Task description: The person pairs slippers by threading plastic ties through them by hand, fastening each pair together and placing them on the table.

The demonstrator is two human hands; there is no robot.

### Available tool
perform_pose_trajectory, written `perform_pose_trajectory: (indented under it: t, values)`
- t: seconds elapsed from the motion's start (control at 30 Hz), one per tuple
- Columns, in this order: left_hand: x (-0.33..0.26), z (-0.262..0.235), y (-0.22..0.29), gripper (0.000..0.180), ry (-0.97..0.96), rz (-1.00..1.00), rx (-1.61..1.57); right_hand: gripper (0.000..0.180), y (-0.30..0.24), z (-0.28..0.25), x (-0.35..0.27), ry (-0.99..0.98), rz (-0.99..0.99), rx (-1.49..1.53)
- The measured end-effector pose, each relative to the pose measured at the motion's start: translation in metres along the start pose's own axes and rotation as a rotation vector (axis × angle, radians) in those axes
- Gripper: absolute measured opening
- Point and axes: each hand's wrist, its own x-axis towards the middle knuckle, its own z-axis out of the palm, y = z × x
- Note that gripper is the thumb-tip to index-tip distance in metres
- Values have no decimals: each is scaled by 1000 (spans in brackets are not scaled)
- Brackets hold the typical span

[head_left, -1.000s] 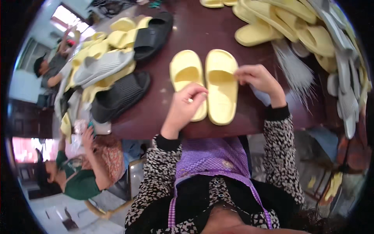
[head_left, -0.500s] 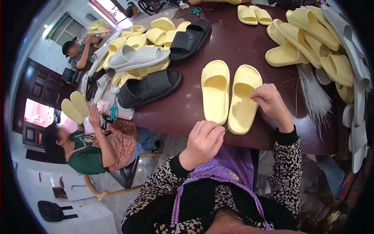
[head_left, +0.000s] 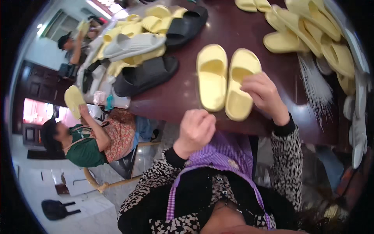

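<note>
A pair of yellow ribbed slippers lies side by side before me, toes pointing away: the left slipper (head_left: 212, 78) and the right slipper (head_left: 238, 103). My left hand (head_left: 196, 130) is closed just off the left slipper's heel, at the table's near edge, its fingertips pinched together. What it pinches, if anything, is too small to make out. Over the inner side of the right slipper's strap, my right hand (head_left: 264, 93) hovers with bent, closed fingers. It covers part of that slipper; whether it touches it or holds something small, I cannot tell.
On the dark red table (head_left: 156, 105), a bundle of thin white strands (head_left: 316, 87) lies right, beside piled yellow slippers (head_left: 304, 31) and grey ones. More slippers, including a black one (head_left: 146, 76), are heaped left. A co-worker (head_left: 93, 140) holds yellow slippers; another (head_left: 72, 48) sits farther back.
The view has shifted, so table and slippers appear higher. Both my hands stay closed near the pair. The nearer co-worker has turned the yellow slippers; the farther one raises something yellow.
</note>
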Motion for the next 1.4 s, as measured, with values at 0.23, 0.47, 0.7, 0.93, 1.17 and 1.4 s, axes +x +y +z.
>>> perform_pose_trajectory:
  t: [0.23,0.47,0.7,0.93,1.17,1.4]
  values:
    - [-14,18,-17,21,-8,19,101,11,30,17,1,-97,-178,77]
    - [-20,25,-17,20,-49,-39,70,10,41,18,-11,-139,-152,-28]
    - [16,54,-30,14,-96,-37,57,14,65,23,-16,-61,-38,-289]
    - [48,87,-53,8,-150,-46,134,19,70,18,-12,111,1,-296]
    - [65,110,-71,7,-161,-126,102,15,86,3,-7,389,213,-136]
    - [90,121,-98,6,-159,39,160,13,117,1,-5,500,426,-91]
